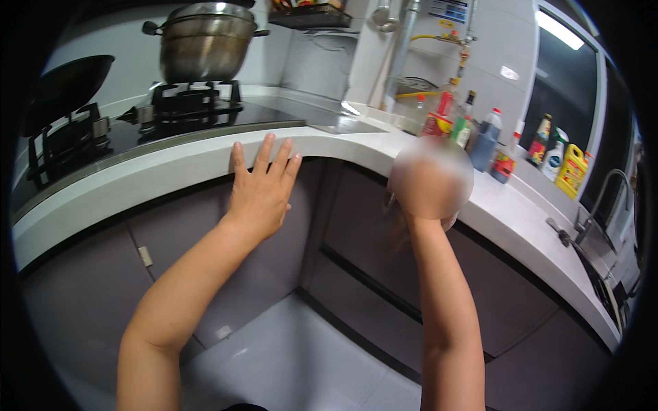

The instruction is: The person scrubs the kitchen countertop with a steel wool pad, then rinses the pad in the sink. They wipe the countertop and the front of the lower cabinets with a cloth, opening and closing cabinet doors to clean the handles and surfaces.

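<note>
My left hand (260, 188) is stretched out with its fingers spread, the fingertips at the front edge of the white countertop (336, 145). Nothing is in it. Over the edge of the counter's right-hand stretch is my right hand (435, 186). A blurred round patch covers most of it, so its fingers and anything they hold are hidden. Beyond this hand stand several bottles, among them a dark sauce bottle with a red cap (488, 140) and a green-labelled bottle (464, 123).
A steel pot (205, 48) sits on a burner of the black gas hob (264, 111); a dark wok (72, 85) rests on the left one. Farther right are a spray bottle (554, 159), a yellow jug (571, 171) and a faucet (606, 179). Grey cabinets (226, 236) line the space below.
</note>
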Tool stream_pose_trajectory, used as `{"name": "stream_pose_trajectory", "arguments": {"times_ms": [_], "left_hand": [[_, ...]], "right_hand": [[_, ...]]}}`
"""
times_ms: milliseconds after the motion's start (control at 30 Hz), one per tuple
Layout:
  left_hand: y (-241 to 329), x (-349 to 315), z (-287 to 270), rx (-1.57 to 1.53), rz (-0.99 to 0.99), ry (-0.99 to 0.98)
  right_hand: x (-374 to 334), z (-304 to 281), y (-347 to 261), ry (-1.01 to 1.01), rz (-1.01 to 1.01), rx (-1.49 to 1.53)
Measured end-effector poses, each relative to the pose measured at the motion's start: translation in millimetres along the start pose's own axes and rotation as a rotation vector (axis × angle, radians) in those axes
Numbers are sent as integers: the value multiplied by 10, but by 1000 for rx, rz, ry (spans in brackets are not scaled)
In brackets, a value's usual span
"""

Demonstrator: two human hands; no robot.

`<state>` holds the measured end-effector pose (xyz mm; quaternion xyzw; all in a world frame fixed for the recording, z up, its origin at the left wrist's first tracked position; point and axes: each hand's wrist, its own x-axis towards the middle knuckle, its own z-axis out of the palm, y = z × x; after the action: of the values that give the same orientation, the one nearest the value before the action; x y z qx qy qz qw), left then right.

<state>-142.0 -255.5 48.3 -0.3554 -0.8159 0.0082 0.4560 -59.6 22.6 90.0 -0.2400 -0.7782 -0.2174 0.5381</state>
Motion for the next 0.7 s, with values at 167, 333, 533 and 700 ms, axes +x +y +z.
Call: {"name": "stream_pose_trajectory", "arguments": {"times_ms": [167, 333, 533, 700], "left_hand": [[-464, -96, 443, 398, 114, 121], [-487, -7, 358, 229, 48, 223], [-377, 101, 411, 218, -44, 358], [-351, 167, 385, 231, -44, 318]], "right_hand": [[181, 291, -827, 34, -50, 94], [222, 450, -1633, -162, -32, 220], [145, 536, -1963, -84, 91, 901], [7, 875, -1967, 280, 45, 996]]}}
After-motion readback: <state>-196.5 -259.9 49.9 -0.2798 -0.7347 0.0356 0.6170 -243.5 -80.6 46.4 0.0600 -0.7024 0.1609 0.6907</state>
